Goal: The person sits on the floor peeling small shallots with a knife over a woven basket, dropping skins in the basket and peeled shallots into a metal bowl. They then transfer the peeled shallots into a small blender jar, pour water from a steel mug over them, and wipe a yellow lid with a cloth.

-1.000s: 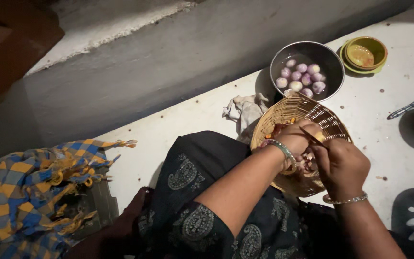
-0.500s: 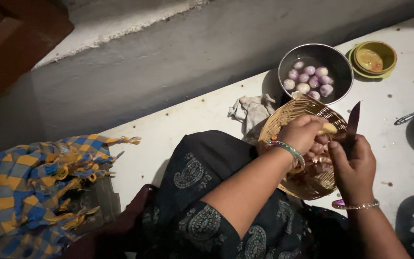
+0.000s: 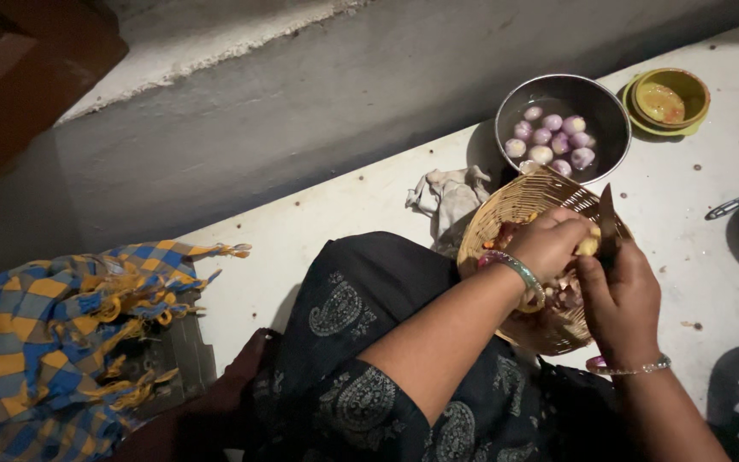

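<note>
Onion [image 3: 588, 246]: pinched in your left hand [image 3: 549, 244] over the basket [image 3: 506, 214].
Knife [image 3: 607, 224]: gripped by your right hand [image 3: 617, 295], blade upright, touching the onion's right side.

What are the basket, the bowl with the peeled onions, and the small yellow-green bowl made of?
Basket: woven cane or bamboo by the look, tan strips with visible weave, matte.
Onion bowl: metal, probably steel, grey with a dull sheen along the rim.
Yellow-green bowl: looks like plastic or glazed ceramic, smooth and evenly coloured; cannot tell which.
</note>
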